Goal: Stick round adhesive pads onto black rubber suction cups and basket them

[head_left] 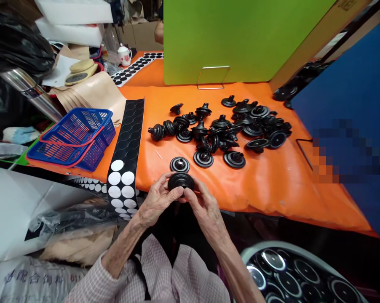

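Note:
My left hand and my right hand meet at the near edge of the orange table, and both pinch one round black disc part between thumbs and fingers. Just beyond it another black disc part lies flat on the table. A pile of several similar black knob-like parts is spread further back. To the left of my hands hangs a black sticker sheet with rows of round pads, its lower circles showing white.
A blue plastic basket stands at the table's left. A green board rises at the back. A grey tub of finished discs sits at lower right. More sticker sheets, a small teapot and bags crowd the left.

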The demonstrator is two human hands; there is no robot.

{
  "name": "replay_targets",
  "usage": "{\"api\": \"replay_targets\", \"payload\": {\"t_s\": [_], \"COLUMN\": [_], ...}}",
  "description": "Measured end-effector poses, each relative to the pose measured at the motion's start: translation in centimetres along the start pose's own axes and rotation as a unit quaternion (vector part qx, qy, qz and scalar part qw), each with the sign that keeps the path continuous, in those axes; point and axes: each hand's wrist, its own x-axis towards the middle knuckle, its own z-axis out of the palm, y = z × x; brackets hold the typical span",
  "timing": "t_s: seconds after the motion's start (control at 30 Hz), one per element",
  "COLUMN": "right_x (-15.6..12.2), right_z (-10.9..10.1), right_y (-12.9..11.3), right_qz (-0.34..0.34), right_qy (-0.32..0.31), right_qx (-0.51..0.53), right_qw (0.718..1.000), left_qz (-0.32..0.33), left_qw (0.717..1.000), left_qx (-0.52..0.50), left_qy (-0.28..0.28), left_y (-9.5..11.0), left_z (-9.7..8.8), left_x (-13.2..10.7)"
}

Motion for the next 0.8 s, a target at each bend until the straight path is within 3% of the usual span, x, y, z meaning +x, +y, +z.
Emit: {"api": "replay_targets", "payload": {"t_s": [0.1,0.3,0.47,0.57,0.7,0.8], "right_x": [0.2,-0.2,0.6,4.3,12.5,18.6], "right_z": [0.0,1.3,0.9,-3.2,-13.8,-21.6], "right_y": [-0.4,0.4,-0.4,-1.4,-1.1,0.3], "right_qz": [0.044,0.029,-0.026,-0.089,-0.096,-0.067], "right_qy": [-0.047,-0.014,-0.033,0.036,0.23,0.292], "right_qx": [0.088,0.101,0.052,-0.087,-0.21,-0.269], "right_qw": [0.994,0.994,0.998,0.992,0.945,0.915], "left_qz": [0.012,0.066,0.01,0.006,0.021,0.023], "left_qw": [0.999,0.993,0.992,0.984,0.953,0.939], "left_qx": [0.028,0.099,0.103,0.128,0.2,0.241], "left_qy": [-0.013,0.027,0.066,0.124,0.226,0.246], "left_y": [0.3,-0.3,0.3,1.5,2.4,2.3], "left_z": [0.1,0.1,-0.1,-0.9,-2.5,-3.6], "left_x": [-0.2,-0.7,-0.2,1.8,4.6,5.8]}}
